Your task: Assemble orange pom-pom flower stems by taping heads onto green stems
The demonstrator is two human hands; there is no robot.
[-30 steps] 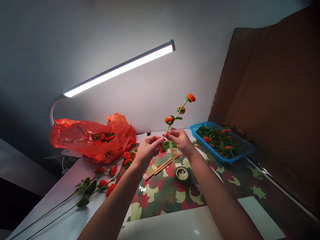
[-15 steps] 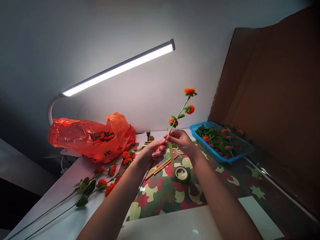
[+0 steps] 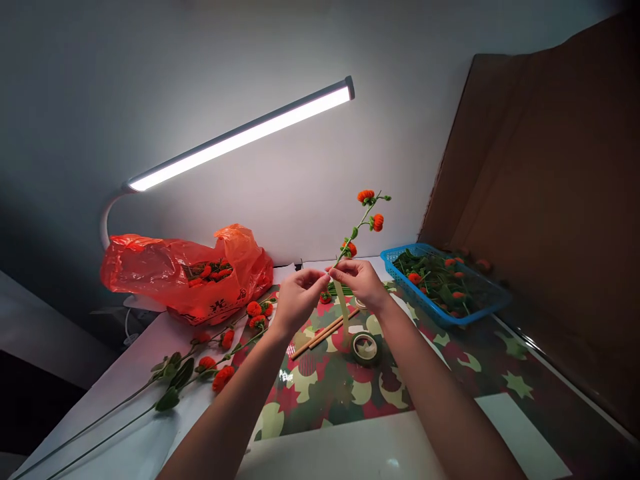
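My left hand [image 3: 299, 299] is closed, its thumb and forefinger pinching the lower end of an artificial flower stem [image 3: 353, 233]. Close beside it, my right hand [image 3: 361, 285] grips the same stem, fingers and thumb together. The stem leans up to the right and bears orange fluffy blooms and small green leaves. From under my right fingers a pale green strip of floral tape [image 3: 343, 307] runs down to its roll [image 3: 373, 356] on the patterned mat. A small orange flower [image 3: 325, 297] shows just below my left fingertips; whether it is attached to anything is hidden.
Two brown sticks [image 3: 324, 338] and several green stems [image 3: 343, 289] lie behind the roll. Finished-looking flower sprays [image 3: 180, 375] and a red plastic bag [image 3: 150, 267] are at left. A blue basket [image 3: 453, 321] stands right, by a cardboard panel [image 3: 525, 167]. A lamp [image 3: 240, 137] hangs above.
The held spray has turned and its top has dropped slightly leftward. My left hand has rolled over at the stem. The small orange flower has shifted from behind my left hand to below its fingertips.
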